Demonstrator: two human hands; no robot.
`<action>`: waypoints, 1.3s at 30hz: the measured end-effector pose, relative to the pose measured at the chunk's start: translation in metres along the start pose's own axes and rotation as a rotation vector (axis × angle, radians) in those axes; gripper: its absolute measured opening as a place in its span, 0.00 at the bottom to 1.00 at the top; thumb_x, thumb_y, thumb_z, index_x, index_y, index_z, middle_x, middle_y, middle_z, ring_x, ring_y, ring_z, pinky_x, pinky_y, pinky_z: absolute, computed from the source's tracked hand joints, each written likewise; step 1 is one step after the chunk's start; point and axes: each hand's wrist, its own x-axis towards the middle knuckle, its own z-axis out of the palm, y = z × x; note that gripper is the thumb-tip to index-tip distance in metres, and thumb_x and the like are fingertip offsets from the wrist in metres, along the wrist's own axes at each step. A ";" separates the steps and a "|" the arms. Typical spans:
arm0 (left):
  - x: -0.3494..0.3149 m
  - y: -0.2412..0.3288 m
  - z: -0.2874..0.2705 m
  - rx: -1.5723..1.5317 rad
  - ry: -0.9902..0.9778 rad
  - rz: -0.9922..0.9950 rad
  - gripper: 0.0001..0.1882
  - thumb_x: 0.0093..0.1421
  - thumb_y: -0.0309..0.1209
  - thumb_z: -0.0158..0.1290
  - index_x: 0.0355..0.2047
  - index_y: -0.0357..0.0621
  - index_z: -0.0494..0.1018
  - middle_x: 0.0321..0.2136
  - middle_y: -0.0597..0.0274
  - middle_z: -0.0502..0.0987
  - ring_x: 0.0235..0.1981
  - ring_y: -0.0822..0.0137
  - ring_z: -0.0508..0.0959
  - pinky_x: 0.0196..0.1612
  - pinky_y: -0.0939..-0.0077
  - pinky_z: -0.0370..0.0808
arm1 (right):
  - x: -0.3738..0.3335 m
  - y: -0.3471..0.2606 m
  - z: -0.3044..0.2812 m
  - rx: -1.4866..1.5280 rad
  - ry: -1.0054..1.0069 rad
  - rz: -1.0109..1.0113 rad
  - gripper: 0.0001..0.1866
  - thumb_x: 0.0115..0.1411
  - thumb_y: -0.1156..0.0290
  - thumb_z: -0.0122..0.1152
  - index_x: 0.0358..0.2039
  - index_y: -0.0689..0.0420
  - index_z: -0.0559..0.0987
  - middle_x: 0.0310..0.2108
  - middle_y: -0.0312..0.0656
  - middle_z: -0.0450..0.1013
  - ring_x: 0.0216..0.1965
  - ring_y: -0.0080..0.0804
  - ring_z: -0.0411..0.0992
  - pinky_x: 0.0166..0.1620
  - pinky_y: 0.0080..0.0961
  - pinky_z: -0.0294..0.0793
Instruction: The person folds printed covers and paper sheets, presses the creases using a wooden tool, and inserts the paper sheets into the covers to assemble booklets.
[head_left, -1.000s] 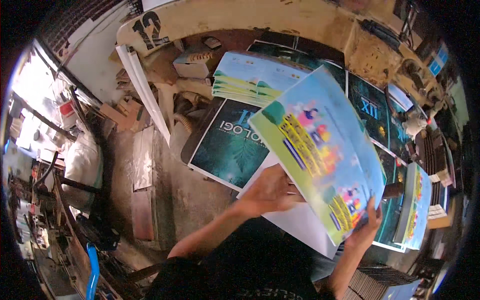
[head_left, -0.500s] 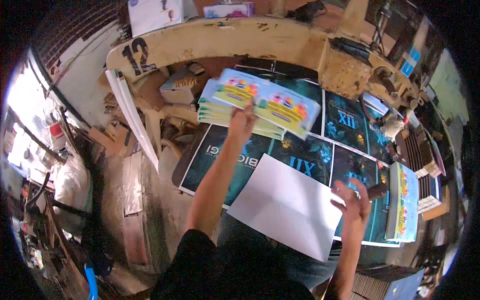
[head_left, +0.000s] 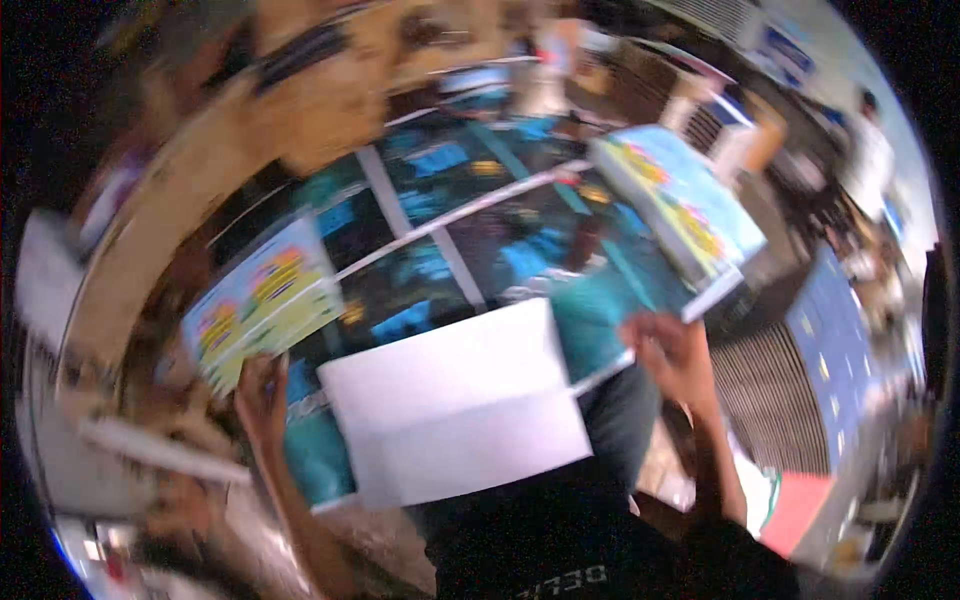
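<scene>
Left hand (head_left: 262, 392) rests against the near edge of the booklet stack (head_left: 262, 300); grip unclear through blur. Right hand (head_left: 676, 352) pinches a sheet edge beside the white sheet (head_left: 455, 405).

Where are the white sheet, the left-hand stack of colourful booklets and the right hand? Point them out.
white sheet (head_left: 455, 415), head view, middle of its blank face
stack of colourful booklets (head_left: 262, 302), head view, top cover
right hand (head_left: 675, 355), head view, back of the hand

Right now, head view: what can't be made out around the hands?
- Left hand at the yellow-blue cover stack: motion blur hides whether the fingers grip it.
- Right hand: blur smears the thin edge it pinches.
- Dark teal sheets under the white sheet: artwork unreadable, partly covered.
</scene>
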 end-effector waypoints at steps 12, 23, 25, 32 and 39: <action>-0.066 0.058 0.043 0.418 -0.355 0.358 0.41 0.57 0.56 0.58 0.66 0.53 0.63 0.71 0.39 0.40 0.72 0.40 0.37 0.70 0.41 0.39 | 0.143 0.074 -0.101 -0.894 0.094 0.037 0.23 0.41 0.54 0.77 0.18 0.63 0.79 0.16 0.49 0.73 0.19 0.48 0.72 0.28 0.39 0.73; -0.059 0.052 0.043 0.003 -0.296 0.221 0.35 0.57 0.37 0.62 0.65 0.51 0.65 0.72 0.42 0.43 0.71 0.41 0.48 0.69 0.47 0.54 | 0.165 0.078 -0.116 -0.795 -0.023 0.190 0.20 0.37 0.53 0.80 0.15 0.57 0.84 0.15 0.41 0.77 0.20 0.34 0.76 0.33 0.29 0.76; -0.058 0.044 0.046 0.084 -0.274 0.271 0.36 0.58 0.47 0.61 0.64 0.50 0.66 0.71 0.39 0.45 0.70 0.40 0.51 0.67 0.47 0.56 | 0.167 0.075 -0.116 -0.760 -0.044 0.201 0.20 0.36 0.52 0.80 0.15 0.57 0.84 0.16 0.40 0.77 0.21 0.33 0.76 0.33 0.29 0.76; -0.059 0.037 0.044 0.094 -0.243 0.321 0.35 0.60 0.47 0.59 0.64 0.49 0.66 0.71 0.39 0.46 0.70 0.40 0.53 0.66 0.47 0.57 | 0.172 0.081 -0.117 -0.748 -0.043 0.259 0.22 0.36 0.50 0.79 0.15 0.58 0.82 0.18 0.43 0.78 0.23 0.32 0.76 0.34 0.30 0.77; -0.063 0.032 0.044 0.090 -0.241 0.309 0.33 0.61 0.47 0.57 0.64 0.49 0.66 0.70 0.39 0.47 0.70 0.39 0.53 0.66 0.45 0.58 | 0.168 0.083 -0.104 -0.917 -0.122 0.233 0.21 0.49 0.54 0.69 0.31 0.61 0.82 0.30 0.54 0.79 0.33 0.51 0.79 0.38 0.40 0.79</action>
